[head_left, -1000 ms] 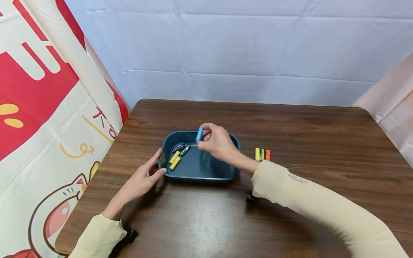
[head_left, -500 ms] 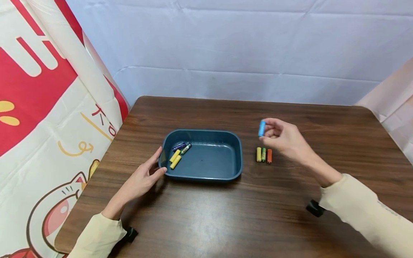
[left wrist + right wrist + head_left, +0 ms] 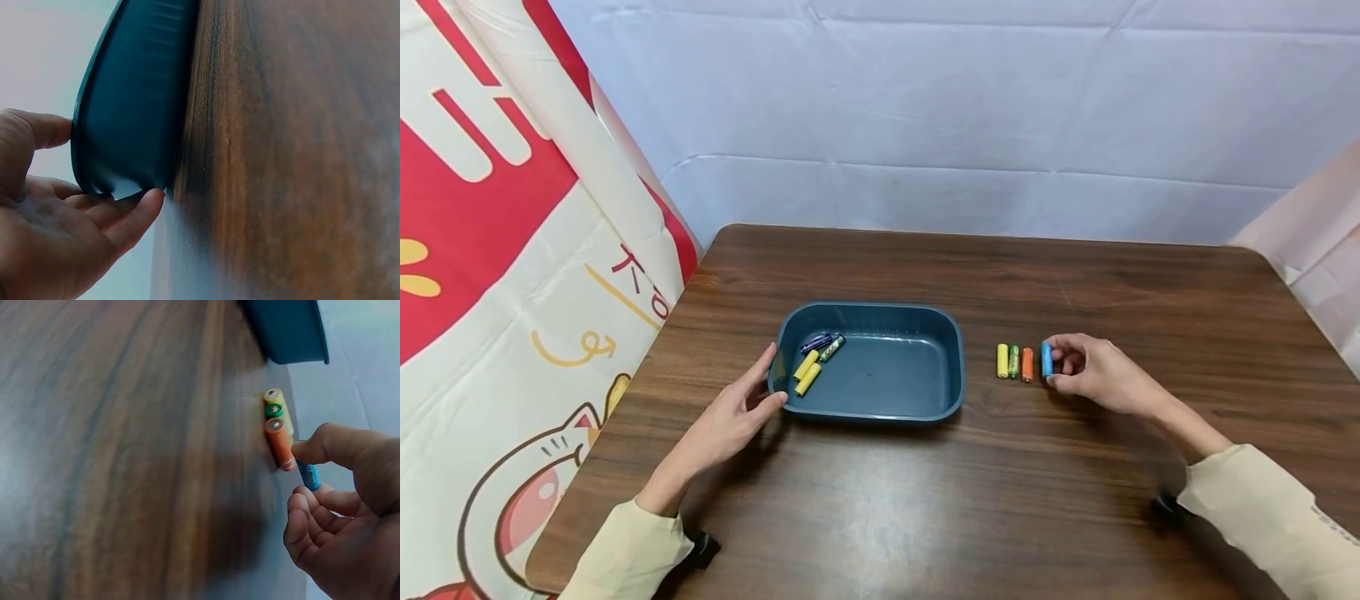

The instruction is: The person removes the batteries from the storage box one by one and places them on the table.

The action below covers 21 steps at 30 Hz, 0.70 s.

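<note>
In the head view my right hand (image 3: 1101, 375) pinches a light blue battery (image 3: 1047, 360) between thumb and fingers, low over the table. It stands upright to the right of a row made of a yellow battery (image 3: 1002, 361), a green battery (image 3: 1014, 362) and an orange battery (image 3: 1027, 365). My left hand (image 3: 724, 427) grips the left end of a dark blue plastic bin (image 3: 868, 416), thumb at the rim and fingers along the end wall. Inside the bin's left side lie two yellow batteries (image 3: 807, 379), a dark green battery (image 3: 832, 347) and dark purple-blue battery shapes (image 3: 816, 342).
The brown wood-grain table (image 3: 880, 508) has its back edge before a pale cloth backdrop (image 3: 925, 117). A printed red and white cloth (image 3: 482, 267) hangs at the left.
My right hand has carried the light blue battery out from over the bin, rightward and then down beside the orange battery. My left hand has stayed at the bin's left end.
</note>
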{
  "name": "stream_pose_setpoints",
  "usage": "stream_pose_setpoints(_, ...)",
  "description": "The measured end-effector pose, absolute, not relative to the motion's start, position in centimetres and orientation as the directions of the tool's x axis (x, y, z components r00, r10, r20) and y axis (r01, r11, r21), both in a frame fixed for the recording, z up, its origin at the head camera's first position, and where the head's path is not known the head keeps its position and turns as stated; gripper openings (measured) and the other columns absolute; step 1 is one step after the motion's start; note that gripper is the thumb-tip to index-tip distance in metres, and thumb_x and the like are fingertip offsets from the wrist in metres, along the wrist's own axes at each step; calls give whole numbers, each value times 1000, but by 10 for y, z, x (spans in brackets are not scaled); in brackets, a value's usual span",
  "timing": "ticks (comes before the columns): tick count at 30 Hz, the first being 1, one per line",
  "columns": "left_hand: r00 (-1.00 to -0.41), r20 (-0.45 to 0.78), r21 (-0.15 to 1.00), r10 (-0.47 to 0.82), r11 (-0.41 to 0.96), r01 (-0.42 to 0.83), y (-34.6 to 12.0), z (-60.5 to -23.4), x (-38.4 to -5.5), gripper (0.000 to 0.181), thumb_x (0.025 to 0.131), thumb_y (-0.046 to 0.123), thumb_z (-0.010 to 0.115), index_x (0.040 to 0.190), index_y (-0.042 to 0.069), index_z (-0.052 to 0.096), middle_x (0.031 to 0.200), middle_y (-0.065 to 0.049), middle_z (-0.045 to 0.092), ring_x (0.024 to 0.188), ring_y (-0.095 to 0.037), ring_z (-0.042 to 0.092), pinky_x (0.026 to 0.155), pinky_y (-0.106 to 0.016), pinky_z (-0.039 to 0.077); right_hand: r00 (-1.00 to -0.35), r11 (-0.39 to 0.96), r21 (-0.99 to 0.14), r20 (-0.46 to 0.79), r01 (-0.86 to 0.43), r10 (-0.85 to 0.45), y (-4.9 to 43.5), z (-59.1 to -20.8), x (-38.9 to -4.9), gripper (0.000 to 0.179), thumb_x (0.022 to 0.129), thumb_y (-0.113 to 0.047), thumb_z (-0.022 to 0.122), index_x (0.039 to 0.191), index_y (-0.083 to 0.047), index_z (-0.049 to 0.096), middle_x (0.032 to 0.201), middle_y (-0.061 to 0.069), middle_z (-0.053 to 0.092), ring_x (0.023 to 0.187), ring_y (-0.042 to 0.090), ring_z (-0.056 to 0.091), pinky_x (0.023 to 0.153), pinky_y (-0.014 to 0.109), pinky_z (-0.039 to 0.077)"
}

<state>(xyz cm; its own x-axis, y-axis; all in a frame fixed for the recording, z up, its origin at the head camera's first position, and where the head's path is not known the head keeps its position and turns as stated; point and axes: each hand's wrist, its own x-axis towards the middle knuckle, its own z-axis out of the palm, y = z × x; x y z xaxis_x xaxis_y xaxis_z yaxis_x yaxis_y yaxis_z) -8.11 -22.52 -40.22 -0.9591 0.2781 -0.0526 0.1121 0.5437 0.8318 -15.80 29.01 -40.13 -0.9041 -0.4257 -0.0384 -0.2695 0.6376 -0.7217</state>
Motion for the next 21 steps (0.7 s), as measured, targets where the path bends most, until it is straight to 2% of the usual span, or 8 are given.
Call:
stream_pose_setpoints(8, -964, -67, 822, 258, 562, 93, -224, -402, -80, 74, 107, 21, 59, 167, 14, 17, 161, -24, 37, 137, -40, 51, 110, -57, 40, -895, 692, -607, 73, -389, -439, 289, -415, -156, 40, 83, 0, 81, 119, 8, 66, 99, 10, 60, 81, 17, 51, 66, 25, 44)
stream_pose_setpoints(13, -965, -64, 820, 255, 565, 95, -224, -403, -79, 74, 107, 21, 59, 167, 14, 18, 159, -25, 39, 135, -40, 52, 110, -58, 41, -901, 714, -584, 74, -386, -427, 287, -417, -155, 40, 84, -2, 82, 119, 7, 67, 99, 10, 58, 81, 18, 49, 65, 26, 43)
stream_pose_setpoints(21, -965, -65, 826, 255, 556, 91, -223, -399, -78, 72, 107, 23, 58, 166, 12, 19, 162, -24, 34, 139, -41, 49, 112, -58, 38, -910, 727, -582, 59, -365, -410, 287, -417, -153, 46, 86, -7, 83, 126, 8, 65, 101, 11, 58, 81, 18, 48, 66, 27, 42)
